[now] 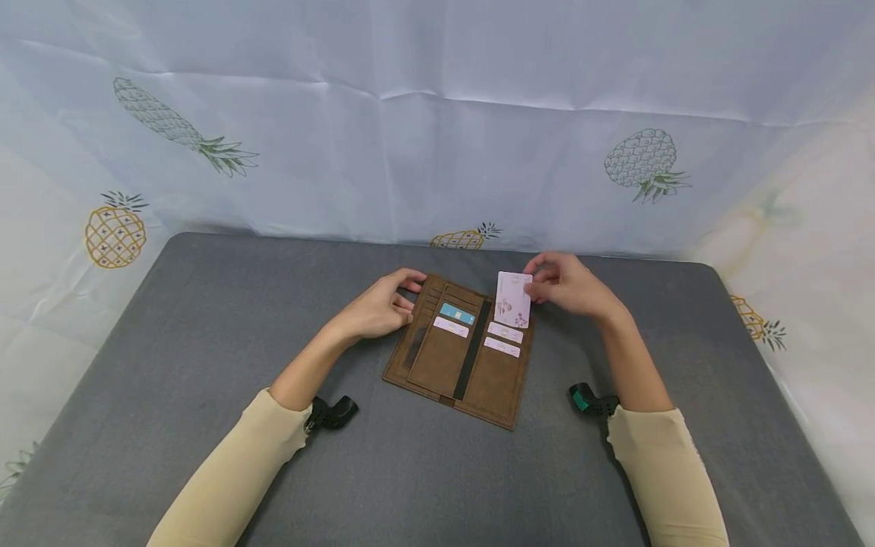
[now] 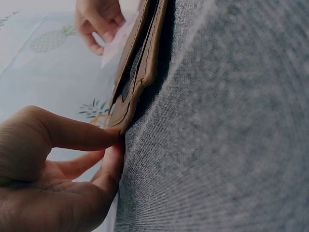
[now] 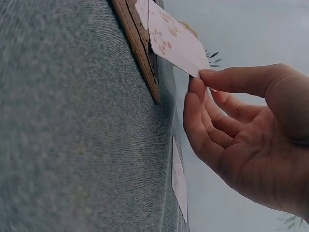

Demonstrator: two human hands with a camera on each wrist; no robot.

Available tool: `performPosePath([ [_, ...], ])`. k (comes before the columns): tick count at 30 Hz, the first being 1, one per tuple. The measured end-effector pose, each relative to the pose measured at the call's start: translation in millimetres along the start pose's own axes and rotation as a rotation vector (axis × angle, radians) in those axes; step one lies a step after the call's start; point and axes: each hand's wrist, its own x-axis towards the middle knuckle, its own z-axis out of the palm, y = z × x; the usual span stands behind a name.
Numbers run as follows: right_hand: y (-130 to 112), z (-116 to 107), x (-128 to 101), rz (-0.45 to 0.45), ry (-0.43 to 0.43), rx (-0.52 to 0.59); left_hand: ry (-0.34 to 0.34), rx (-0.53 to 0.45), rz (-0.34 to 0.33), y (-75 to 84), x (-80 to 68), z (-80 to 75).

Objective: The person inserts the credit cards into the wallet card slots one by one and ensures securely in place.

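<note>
The right hand point(image 3: 251, 140) fills the lower right of the frame, pinching a corner of a pale floral card point(image 3: 175, 42) between thumb and fingertips. The card slants toward the upper middle, meeting the edge of a brown wallet point(image 3: 137, 46) lying on grey fabric point(image 3: 72, 130) at left.
</note>
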Motion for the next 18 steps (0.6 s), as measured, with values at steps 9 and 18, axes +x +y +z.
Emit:
performPosePath([
  [9,0.6,1.2,-0.4,0.06,-0.052,0.018,-0.003,-0.001,-0.001,0.4,-1.3,0.0],
  [18,2.0,6.7,-1.3,0.058,-0.099,0.046,-0.004,-0.005,0.005,0.4,-2.0,0.4],
])
